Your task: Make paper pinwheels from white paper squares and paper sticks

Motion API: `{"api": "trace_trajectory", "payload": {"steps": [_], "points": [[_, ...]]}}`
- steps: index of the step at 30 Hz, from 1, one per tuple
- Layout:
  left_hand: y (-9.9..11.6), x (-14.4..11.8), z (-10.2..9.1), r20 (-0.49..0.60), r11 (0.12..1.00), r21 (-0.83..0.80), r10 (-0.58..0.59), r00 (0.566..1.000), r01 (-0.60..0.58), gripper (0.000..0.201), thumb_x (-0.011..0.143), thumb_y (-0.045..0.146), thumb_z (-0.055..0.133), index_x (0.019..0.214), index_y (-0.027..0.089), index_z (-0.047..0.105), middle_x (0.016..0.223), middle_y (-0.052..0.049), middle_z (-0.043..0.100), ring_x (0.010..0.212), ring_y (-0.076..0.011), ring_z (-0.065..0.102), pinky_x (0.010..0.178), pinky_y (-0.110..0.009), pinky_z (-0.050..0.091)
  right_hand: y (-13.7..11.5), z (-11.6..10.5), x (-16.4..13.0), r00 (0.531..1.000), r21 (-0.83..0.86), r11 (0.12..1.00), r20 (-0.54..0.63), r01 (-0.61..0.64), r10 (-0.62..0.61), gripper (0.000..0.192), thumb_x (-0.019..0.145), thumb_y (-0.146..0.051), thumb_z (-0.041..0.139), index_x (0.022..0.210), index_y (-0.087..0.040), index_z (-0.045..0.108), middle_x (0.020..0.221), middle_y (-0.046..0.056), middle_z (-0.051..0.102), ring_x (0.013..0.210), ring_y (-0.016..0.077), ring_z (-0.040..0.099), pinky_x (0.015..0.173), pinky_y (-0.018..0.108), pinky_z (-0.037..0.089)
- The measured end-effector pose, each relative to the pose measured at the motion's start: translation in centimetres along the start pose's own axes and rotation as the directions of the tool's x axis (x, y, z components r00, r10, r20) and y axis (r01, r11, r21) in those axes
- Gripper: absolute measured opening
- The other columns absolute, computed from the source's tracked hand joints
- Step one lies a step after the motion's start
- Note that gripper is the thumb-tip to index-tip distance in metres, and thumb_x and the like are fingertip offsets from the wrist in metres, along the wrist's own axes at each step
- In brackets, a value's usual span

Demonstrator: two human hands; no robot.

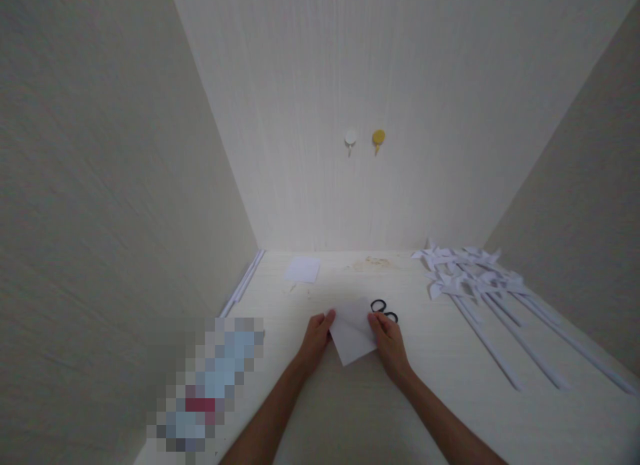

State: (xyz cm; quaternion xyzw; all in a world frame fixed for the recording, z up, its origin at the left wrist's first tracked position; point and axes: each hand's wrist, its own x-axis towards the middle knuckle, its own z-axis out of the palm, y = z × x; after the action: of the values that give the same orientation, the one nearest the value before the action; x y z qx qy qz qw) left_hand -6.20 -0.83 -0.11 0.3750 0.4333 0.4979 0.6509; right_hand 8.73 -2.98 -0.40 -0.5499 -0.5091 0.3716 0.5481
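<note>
Left hand [316,337]: fingers closed on the left edge of the white paper sheet [353,335].
Right hand [389,338]: pinching the sheet's right edge.
Sheet: flat on the table [440,358], between both hands.
Scissors [384,309]: black handles, just beyond the right hand.
Paper pinwheels [470,271]: far right, sticks pointing near.
Small paper [302,269]: far left.
Wall hooks [351,139]: white and yellow.

A: Is it bright?
B: Soft, even, rather dim light; the back wall [320,85] is palest, corners darker.
A: Sharp?
B: Slightly soft. Wide-angle stretching at the edges; a pixelated patch [210,385] lower left.
</note>
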Motion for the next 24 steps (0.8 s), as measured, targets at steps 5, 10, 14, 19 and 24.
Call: {"api": "trace_trajectory", "payload": {"steps": [5,10,14,19,24], "points": [[0.1,0.0,0.1,-0.004,1.0,-0.015,-0.018,1.0,0.018,0.038,0.056,0.047,0.064,0.052,0.012,0.051,0.045,0.002,0.048,0.042,-0.008,0.042,0.045,-0.022,0.031,0.2,0.0,0.0,1.0,0.02,1.0,-0.021,-0.001,0.002,0.041,0.07,-0.054,0.045,0.057,-0.016,0.047,0.051,-0.002,0.04,0.05,0.0103,0.035,0.042,0.021,0.028],[0.4,-0.2,0.1,0.002,0.993,-0.107,-0.041,0.999,0.041,0.035,0.055,0.042,0.067,0.053,0.011,0.053,0.049,0.0,0.051,0.046,-0.009,0.045,0.048,-0.023,0.033,-0.1,0.0,0.0,1.0,0.012,1.0,-0.025,0.005,-0.005,0.041,0.069,-0.054,0.045,0.055,-0.016,0.048,0.051,-0.002,0.04,0.05,0.0106,0.035,0.044,0.022,0.029],[0.7,-0.4,0.1,0.031,0.987,-0.147,-0.065,0.997,0.069,0.033,0.056,0.04,0.068,0.056,0.01,0.055,0.052,-0.003,0.055,0.05,-0.0115,0.049,0.052,-0.025,0.035,0.0,0.1,0.1,1.0,0.029,1.0,-0.024,-0.007,0.008,0.039,0.068,-0.053,0.046,0.053,-0.016,0.045,0.05,-0.002,0.04,0.049,0.0106,0.035,0.044,0.022,0.029],[1.1,-0.8,0.3,0.074,0.983,-0.161,-0.077,0.994,0.088,0.031,0.058,0.039,0.067,0.06,0.009,0.056,0.057,-0.006,0.059,0.058,-0.0156,0.054,0.055,-0.026,0.037,0.3,0.0,0.1,0.999,0.09,0.995,-0.014,-0.044,0.046,0.035,0.068,-0.049,0.048,0.059,-0.015,0.051,0.051,-0.002,0.043,0.047,0.0099,0.036,0.043,0.022,0.028],[1.3,-0.9,0.7,0.025,0.986,-0.158,-0.055,0.998,0.058,0.032,0.059,0.04,0.065,0.057,0.01,0.054,0.051,-0.003,0.056,0.05,-0.0127,0.051,0.049,-0.024,0.036,0.0,0.0,0.0,0.993,0.11,0.988,-0.041,-0.106,0.111,0.034,0.063,-0.048,0.055,0.063,-0.014,0.054,0.041,-0.006,0.035,0.038,0.0066,0.027,0.036,0.02,0.02]]}}
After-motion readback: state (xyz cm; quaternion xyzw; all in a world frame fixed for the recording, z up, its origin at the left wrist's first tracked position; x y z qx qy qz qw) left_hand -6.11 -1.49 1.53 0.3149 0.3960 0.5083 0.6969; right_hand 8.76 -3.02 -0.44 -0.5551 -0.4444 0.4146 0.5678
